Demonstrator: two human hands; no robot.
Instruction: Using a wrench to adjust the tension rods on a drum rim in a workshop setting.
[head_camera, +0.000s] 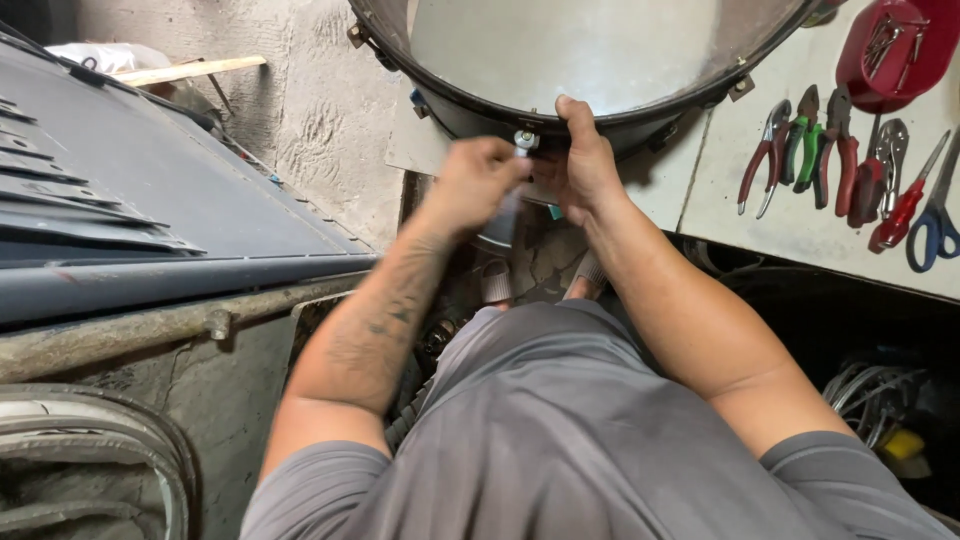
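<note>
A large round drum shell (455, 105) with a black rim and small metal brackets lies on a pale board in front of me. My right hand (588, 160) grips the near rim, fingers hooked over its edge. My left hand (478, 180) is blurred and pinches a small silver-and-white fitting (525, 140) at the rim, right beside my right hand. Whether that fitting is fixed to the rim I cannot tell.
Red- and green-handled pliers (800, 145), a red screwdriver and blue scissors (935, 225) lie on the board (800, 230) at right, below a red tray (895, 45). A dark metal panel (150, 190) fills the left. Coiled wire (870, 390) sits low right.
</note>
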